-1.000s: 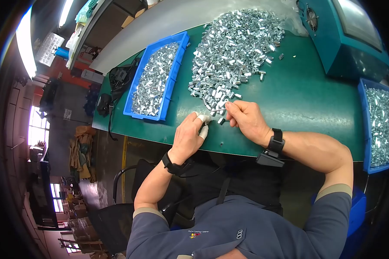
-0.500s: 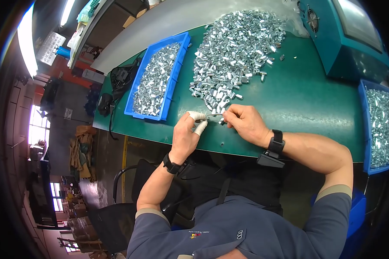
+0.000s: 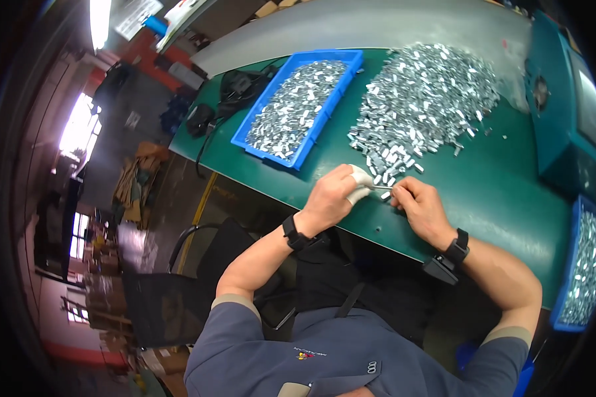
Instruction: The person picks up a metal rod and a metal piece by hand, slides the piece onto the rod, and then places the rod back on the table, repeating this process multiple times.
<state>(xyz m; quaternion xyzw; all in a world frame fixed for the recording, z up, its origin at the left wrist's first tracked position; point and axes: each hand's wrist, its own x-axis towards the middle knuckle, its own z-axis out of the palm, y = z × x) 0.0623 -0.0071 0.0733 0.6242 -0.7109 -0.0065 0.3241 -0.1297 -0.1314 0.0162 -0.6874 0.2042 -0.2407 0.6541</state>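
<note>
While the right hand (image 3: 425, 208) pinches a thin metal rod (image 3: 382, 188), the left hand (image 3: 331, 198) meets its other end

Where the green table (image 3: 503, 225) comes nearest the person, both hands are raised just inside its near edge, set apart from each other but bridged by the rod. Thumb and fingers of the right hand are clamped on the rod's right end. On the left hand, the thumb and forefinger, wearing white wraps (image 3: 359, 176), curl toward each other at the rod's left end; whether they are closed on it, or on a small piece as well, cannot be told.

Just beyond the fingertips begins a heap of small silver metal pieces (image 3: 430, 99), narrow toward the hands and widening toward the table's far edge. A blue tray (image 3: 328, 111) filled with similar pieces stands toward the table's left end, slanted, with a black bag (image 3: 242, 89) on its left. Another blue tray (image 3: 565, 281), also loaded with silver pieces, sits along the right edge. At the far right corner is a teal machine (image 3: 556, 126), and clear plastic (image 3: 513, 73) lies between it and the heap. Both wrists carry black bands (image 3: 458, 246).
</note>
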